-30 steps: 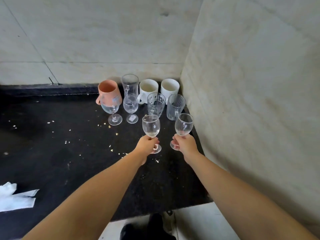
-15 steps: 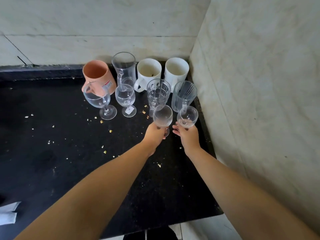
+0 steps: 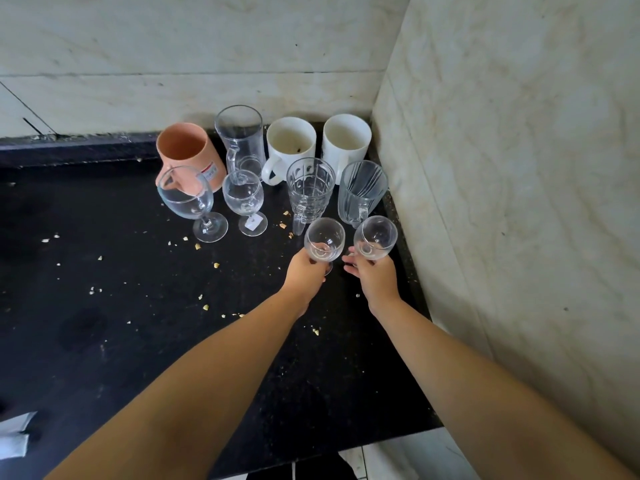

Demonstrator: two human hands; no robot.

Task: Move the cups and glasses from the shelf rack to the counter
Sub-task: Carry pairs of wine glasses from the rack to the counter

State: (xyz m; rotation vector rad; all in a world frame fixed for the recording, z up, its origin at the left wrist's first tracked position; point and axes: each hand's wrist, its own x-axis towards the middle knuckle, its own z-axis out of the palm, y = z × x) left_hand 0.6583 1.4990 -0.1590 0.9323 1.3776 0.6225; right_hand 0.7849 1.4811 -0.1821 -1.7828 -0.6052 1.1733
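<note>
Head view: a black counter point(image 3: 104, 341) is seen from above, set into a corner of pale marble walls point(image 3: 519, 168) at back & right. At the far left edge a bit of white paper point(image 3: 14, 441) is partly cut off by the frame. Pale crumbs point(image 3: 197, 246) are scattered over the counter's left & middle.

Cups & glasses are grouped upright at the back-right corner. Back row, left to right: a peach mug point(image 3: 187, 157) w/ a label on its side, a tall clear glass mug point(image 3: 240, 140), a white mug point(image 3: 289, 147) w/ handle toward the left & a dark speck inside, then a second white mug point(image 3: 346, 140) next to the right wall. In front of these, left to right: a large wine glass point(image 3: 188, 202), a smaller wine glass point(image 3: 244, 199) w/ a tag at its foot, a cut-pattern glass mug point(image 3: 310, 192), a ribbed glass mug point(image 3: 362, 192).

Nearest the camera, two small wine glasses are held side by side, apart from each other. The left stemmed glass point(image 3: 324, 240) is gripped at the stem by the left hand point(image 3: 306, 275), fingers curled round it. The right stemmed glass point(image 3: 375, 237) is held low at the bowl/stem by the right hand point(image 3: 375, 277), w/ some fingers spread toward the left. Whether either foot is touching the counter can't be told; both feet are mostly hidden by the hands.
</note>
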